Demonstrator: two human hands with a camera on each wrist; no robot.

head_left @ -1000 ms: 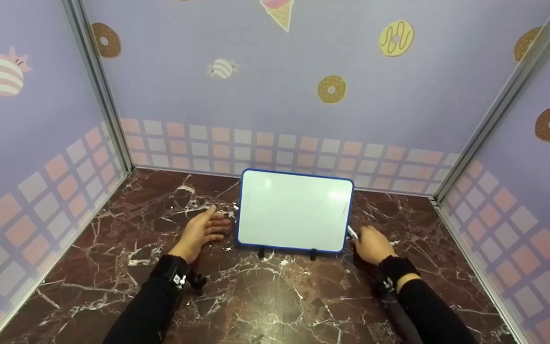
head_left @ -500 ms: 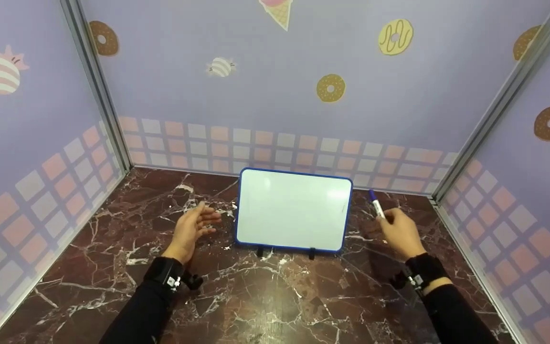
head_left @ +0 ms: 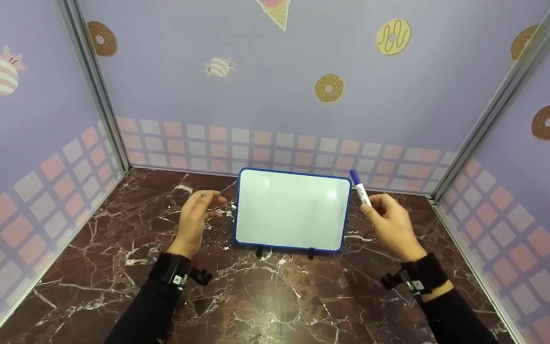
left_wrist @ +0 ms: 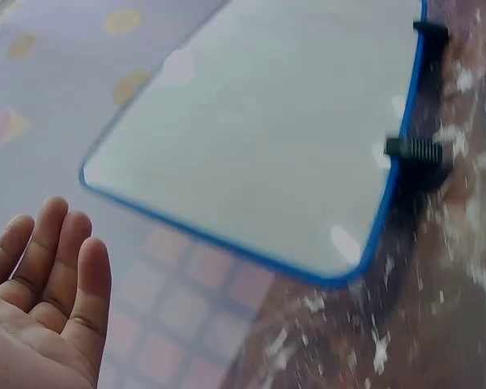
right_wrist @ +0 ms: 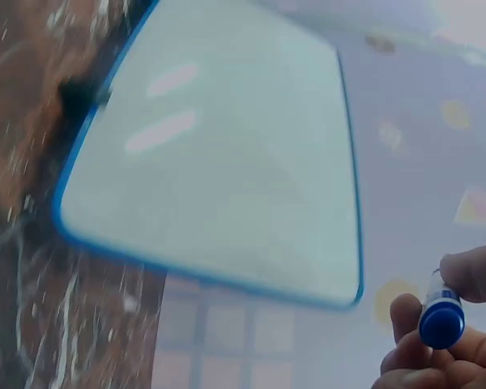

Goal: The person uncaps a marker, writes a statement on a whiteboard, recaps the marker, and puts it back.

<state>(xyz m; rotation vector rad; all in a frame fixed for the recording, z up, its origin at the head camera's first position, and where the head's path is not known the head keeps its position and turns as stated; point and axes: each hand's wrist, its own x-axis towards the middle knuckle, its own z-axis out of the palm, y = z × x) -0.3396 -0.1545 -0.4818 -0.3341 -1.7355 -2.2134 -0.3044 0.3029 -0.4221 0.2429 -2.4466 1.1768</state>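
Note:
A whiteboard (head_left: 293, 210) with a blue rim stands propped on small black feet on the marbled table. To its right, my right hand (head_left: 394, 227) pinches a white marker (head_left: 362, 193) between thumb and fingers, its blue cap pointing up and away. In the right wrist view the marker's blue end (right_wrist: 442, 326) faces the camera. Left of the board, my left hand (head_left: 196, 222) hovers with relaxed fingers and holds nothing. The left wrist view shows those fingers (left_wrist: 93, 279) apart from the board's edge.
Dark red marbled tabletop (head_left: 275, 296) lies in front of the board. A lilac back wall (head_left: 275, 105) with sweets and pink tiles rises behind, and side walls close in left and right. Black camera straps (head_left: 425, 274) sit on both wrists.
The right hand has drawn the marker out from beside the board's right edge, then lifted it. The left hand has shifted slightly, its fingers bending a little more.

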